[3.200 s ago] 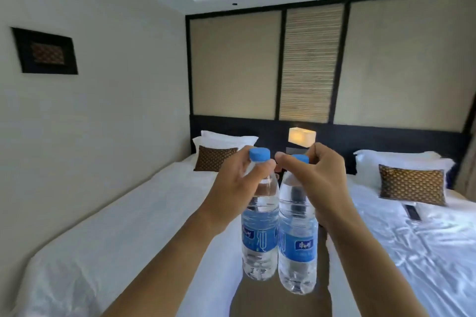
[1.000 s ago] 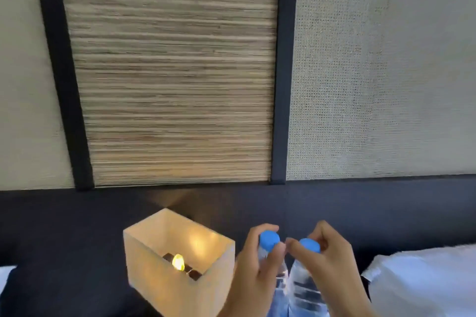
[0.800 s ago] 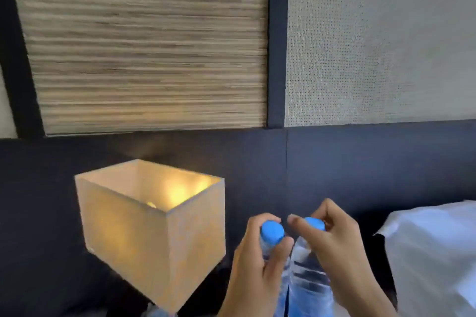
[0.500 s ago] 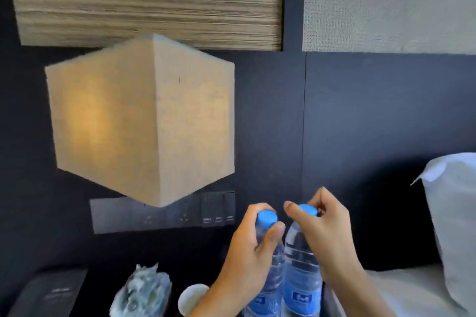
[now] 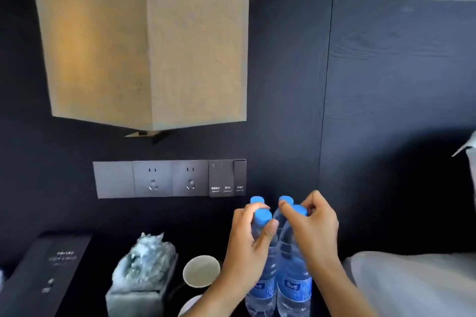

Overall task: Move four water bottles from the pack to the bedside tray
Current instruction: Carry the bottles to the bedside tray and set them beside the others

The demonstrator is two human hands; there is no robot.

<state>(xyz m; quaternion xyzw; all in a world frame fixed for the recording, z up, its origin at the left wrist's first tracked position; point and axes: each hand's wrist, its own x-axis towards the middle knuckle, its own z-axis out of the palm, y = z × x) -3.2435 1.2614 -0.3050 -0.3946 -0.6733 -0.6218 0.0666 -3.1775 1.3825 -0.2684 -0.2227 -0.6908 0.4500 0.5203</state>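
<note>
Single head-worn view — faces forward and slightly down at dark headboard wall [image 5: 386,110], close range; lamp shade [image 5: 144,44] looms overhead, socket panel [image 5: 170,179] mid-frame, nightstand clutter along bottom edge.

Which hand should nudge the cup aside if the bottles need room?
Left, probably. The left hand, gripping the left bottle, is right beside the cup, but it must let go first. The right hand, holding the right bottle, would have to reach across both.

Left hand [image 5: 247,247] and right hand [image 5: 313,226] each grip a capped water bottle [image 5: 293,283] neck; two more caps [image 5: 257,199] behind.
</note>
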